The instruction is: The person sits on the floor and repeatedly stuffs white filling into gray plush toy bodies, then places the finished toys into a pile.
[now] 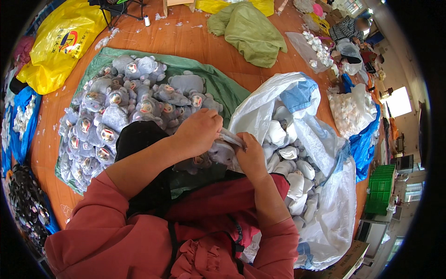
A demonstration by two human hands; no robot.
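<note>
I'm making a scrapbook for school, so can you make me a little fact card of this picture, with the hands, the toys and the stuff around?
Left hand: the left hand grips a pale grey piece
Right hand: the right hand grips the same piece
Toys: many grey plush toys, heaped on a green sheet
Sack: a white-and-blue sack, open, holding white and grey pieces
Floor: orange-brown floor
Farther off: yellow bag, olive-green cloth, green crate

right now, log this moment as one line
left hand: grips pale fabric; right hand: same fabric; left side: grey toys; right side: white sack
</note>
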